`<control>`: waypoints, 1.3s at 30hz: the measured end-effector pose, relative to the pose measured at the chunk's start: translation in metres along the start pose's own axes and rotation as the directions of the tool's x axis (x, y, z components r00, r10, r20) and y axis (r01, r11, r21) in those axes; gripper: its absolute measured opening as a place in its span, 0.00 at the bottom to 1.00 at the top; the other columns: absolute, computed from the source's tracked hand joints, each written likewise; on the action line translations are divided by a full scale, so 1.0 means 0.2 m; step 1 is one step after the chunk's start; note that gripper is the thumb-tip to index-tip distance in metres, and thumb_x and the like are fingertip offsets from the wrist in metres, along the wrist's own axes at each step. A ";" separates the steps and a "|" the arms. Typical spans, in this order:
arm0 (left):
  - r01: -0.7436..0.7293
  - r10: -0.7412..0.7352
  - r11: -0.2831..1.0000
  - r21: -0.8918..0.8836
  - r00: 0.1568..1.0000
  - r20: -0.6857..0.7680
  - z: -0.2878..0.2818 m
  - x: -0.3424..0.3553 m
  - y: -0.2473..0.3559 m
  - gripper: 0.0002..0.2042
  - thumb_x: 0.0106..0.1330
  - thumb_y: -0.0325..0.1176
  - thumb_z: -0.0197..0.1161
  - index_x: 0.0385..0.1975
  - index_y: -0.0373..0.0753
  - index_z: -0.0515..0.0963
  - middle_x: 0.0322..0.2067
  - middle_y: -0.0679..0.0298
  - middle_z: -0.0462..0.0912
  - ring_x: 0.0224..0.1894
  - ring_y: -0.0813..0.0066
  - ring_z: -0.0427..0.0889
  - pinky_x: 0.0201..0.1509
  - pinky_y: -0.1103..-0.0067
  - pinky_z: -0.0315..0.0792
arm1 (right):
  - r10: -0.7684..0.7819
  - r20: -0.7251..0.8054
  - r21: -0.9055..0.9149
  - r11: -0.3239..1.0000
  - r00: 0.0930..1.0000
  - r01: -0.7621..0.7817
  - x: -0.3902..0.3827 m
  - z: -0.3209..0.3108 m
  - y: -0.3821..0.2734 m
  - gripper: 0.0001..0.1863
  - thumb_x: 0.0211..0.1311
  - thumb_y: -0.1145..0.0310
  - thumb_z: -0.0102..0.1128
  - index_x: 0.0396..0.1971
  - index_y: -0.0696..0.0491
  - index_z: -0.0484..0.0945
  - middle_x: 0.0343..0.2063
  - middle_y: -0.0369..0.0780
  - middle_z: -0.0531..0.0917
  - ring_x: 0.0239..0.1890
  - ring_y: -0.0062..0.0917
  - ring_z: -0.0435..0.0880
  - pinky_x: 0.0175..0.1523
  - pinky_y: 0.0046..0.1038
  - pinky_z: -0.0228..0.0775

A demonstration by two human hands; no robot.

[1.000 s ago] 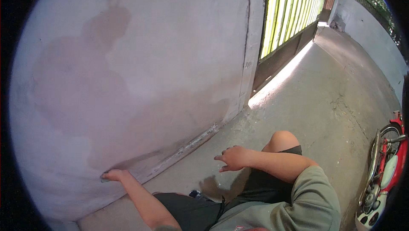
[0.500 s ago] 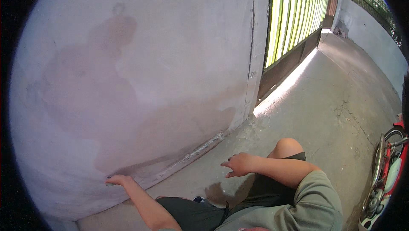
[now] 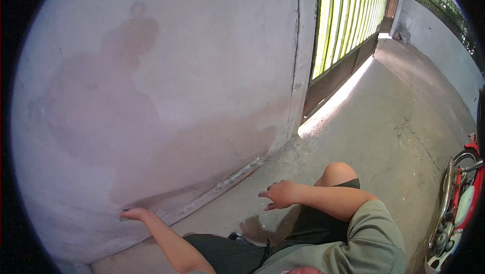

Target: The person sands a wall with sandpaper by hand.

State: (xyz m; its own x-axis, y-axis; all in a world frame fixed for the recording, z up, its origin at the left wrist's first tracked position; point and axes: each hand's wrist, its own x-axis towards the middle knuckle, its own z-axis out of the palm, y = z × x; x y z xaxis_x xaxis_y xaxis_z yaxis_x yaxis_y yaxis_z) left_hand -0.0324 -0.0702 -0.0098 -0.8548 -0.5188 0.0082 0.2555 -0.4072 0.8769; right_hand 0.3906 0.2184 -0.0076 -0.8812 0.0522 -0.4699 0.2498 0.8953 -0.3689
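the left hand (image 3: 135, 214) is at the pale wall (image 3: 217, 61), its fingers pointing left with the palm side hidden; a small greyish piece (image 3: 123, 218) seems to show at the fingertips — too little of it to tell its kind, its long axis, or whether the fingers are closed on it. the right hand (image 3: 281, 194) hangs above the floor (image 3: 364, 142), fingers loosely parted, nothing seen in it, near the bent right knee (image 3: 337, 173).

the wall lies to the left of and ahead of both hands — the left one is clearly nearer, while the right is apart from it. the wall's foot, with a rough ledge (image 3: 237, 177), runs slantwise from lower left to upper right, passing between the two hands. farther out, a barred gate (image 3: 348, 26) stands beyond the wall's end, and a red motorcycle (image 3: 457, 208) is at the far right.
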 end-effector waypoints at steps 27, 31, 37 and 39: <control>-0.260 0.288 0.881 0.395 0.958 -0.013 0.03 0.02 0.07 0.44 0.76 0.65 0.29 0.75 0.27 0.43 0.77 0.44 0.39 0.80 0.53 0.38 0.81 0.64 0.35 | 0.033 0.019 0.026 0.999 0.999 -0.033 0.04 0.02 0.02 0.35 0.67 0.41 0.57 0.67 0.47 0.68 0.47 0.52 0.83 0.52 0.49 0.82 0.55 0.47 0.75; 0.140 -0.142 0.986 -0.093 0.990 -0.008 0.05 -0.15 0.08 0.47 0.73 0.70 0.30 0.77 0.33 0.36 0.78 0.49 0.33 0.80 0.55 0.35 0.81 0.62 0.35 | 0.028 0.008 0.015 1.000 1.000 -0.028 0.05 0.02 0.02 0.36 0.66 0.41 0.57 0.67 0.48 0.68 0.47 0.52 0.83 0.52 0.49 0.82 0.55 0.47 0.75; -0.770 0.676 0.632 0.087 0.603 0.424 0.08 -0.15 0.12 0.40 0.78 0.61 0.25 0.75 0.29 0.44 0.78 0.48 0.38 0.80 0.55 0.37 0.81 0.63 0.35 | 0.005 0.017 -0.004 1.000 1.000 -0.005 0.06 0.04 0.01 0.36 0.66 0.41 0.57 0.67 0.48 0.68 0.47 0.52 0.83 0.52 0.49 0.82 0.54 0.47 0.76; -0.819 0.732 0.567 0.091 0.551 0.400 0.09 -0.09 0.15 0.37 0.80 0.56 0.23 0.74 0.27 0.47 0.77 0.47 0.40 0.79 0.53 0.40 0.82 0.63 0.35 | -0.008 -0.001 -0.019 1.000 1.000 0.008 0.05 0.04 0.01 0.36 0.66 0.41 0.57 0.67 0.48 0.68 0.47 0.52 0.83 0.51 0.49 0.82 0.54 0.47 0.76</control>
State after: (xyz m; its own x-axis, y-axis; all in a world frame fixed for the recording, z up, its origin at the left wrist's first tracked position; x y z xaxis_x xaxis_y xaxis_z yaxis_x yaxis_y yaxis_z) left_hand -0.0173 -0.0595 0.0255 -0.4649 -0.2835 0.8388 0.8037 0.2624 0.5341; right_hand 0.3860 0.2171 -0.0203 -0.8834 0.0458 -0.4664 0.2353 0.9040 -0.3570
